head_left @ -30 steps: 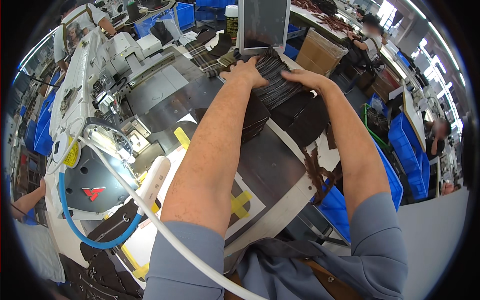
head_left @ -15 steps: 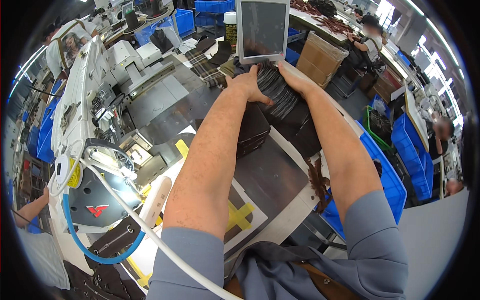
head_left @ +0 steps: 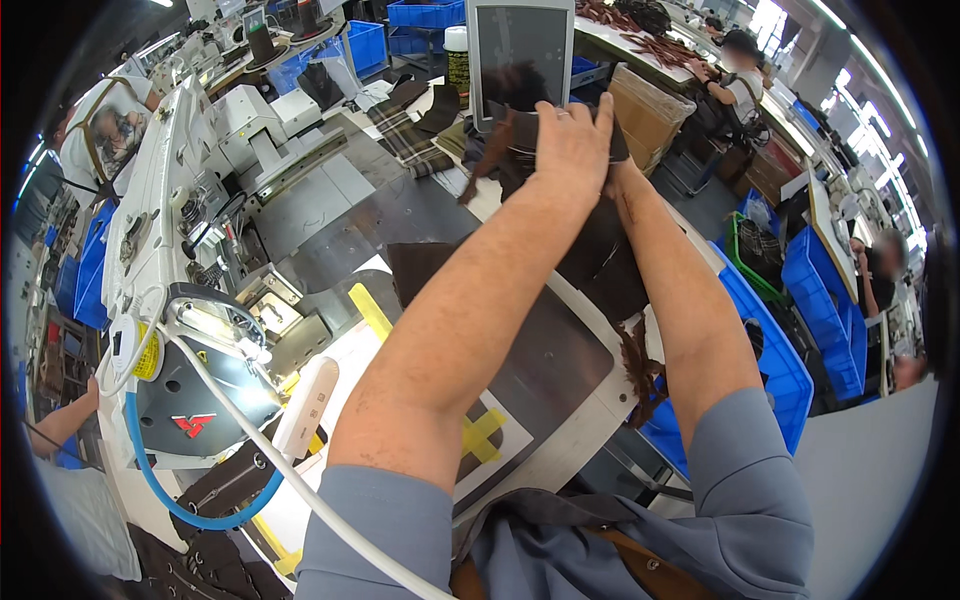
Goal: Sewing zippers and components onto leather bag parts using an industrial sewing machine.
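Note:
Both arms reach to the far end of the work table, below a grey-framed screen (head_left: 522, 45). My left hand (head_left: 575, 145) is closed over a bundle of dark fabric pieces (head_left: 522, 135), its fingertips bent over the top. A ragged brown strip (head_left: 488, 160) hangs down at the bundle's left. My right hand (head_left: 620, 178) is up against the bundle's right side, its fingers hidden behind the left hand and the cloth. More dark fabric (head_left: 605, 260) lies beneath the wrists. Partly behind my left forearm is a dark stack of pieces (head_left: 415, 268).
To the left stands a white sewing machine (head_left: 150, 220) with a lit lamp (head_left: 215, 322). A white cable (head_left: 330, 490) crosses near my left sleeve. Blue bins (head_left: 785, 380) stand at the right, below the table edge. A cardboard box (head_left: 645, 110) is beyond my right hand; other people work farther off.
My left hand has moved right and up, over the bundle. Striped strand-like edges showed between the hands before; now a brown strip hangs at the left and the dark stack is more exposed.

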Demonstrator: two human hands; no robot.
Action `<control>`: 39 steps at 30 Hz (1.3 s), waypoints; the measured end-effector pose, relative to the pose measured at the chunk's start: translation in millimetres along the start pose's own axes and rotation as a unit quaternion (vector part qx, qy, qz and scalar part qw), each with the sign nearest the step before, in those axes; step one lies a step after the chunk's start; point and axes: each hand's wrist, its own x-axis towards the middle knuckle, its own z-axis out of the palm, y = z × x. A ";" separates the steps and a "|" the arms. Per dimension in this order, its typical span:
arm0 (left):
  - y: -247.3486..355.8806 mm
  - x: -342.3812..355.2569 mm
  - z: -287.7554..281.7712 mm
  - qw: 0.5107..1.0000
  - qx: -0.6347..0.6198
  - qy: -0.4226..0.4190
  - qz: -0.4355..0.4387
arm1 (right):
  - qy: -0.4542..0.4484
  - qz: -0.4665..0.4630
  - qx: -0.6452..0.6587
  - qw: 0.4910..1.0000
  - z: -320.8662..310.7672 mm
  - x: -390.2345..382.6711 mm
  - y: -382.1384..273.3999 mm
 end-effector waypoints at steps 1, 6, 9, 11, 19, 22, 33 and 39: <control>6.7 0.5 2.5 1.000 0.022 0.001 0.002 | 0.019 0.010 0.022 1.000 -5.9 3.2 2.0; 5.7 -17.3 26.2 0.997 -0.021 -0.068 -0.024 | 0.047 0.070 -0.317 0.945 -36.1 13.3 3.7; 4.8 -19.0 27.5 0.992 -0.055 -0.110 0.040 | 0.248 0.042 -0.244 0.936 -32.3 11.8 -14.3; -2.1 -12.4 20.0 0.989 -0.105 -0.104 0.021 | 0.130 0.089 -0.202 0.967 -21.7 0.0 -37.1; -63.0 -6.4 -6.9 0.958 -0.229 -0.139 -0.105 | -0.017 0.030 -0.552 0.833 33.3 -57.6 -78.9; -86.5 -6.9 5.4 0.801 -0.504 -0.184 -0.265 | -0.015 0.078 -0.513 0.855 36.0 -59.3 -78.2; -71.3 -43.3 24.4 0.772 -0.508 -0.092 -0.371 | 0.014 0.091 -0.493 0.865 45.7 -71.4 -72.3; -62.1 -55.5 14.1 0.782 -0.516 -0.054 -0.345 | 0.030 0.069 -0.448 0.891 41.5 -75.7 -72.7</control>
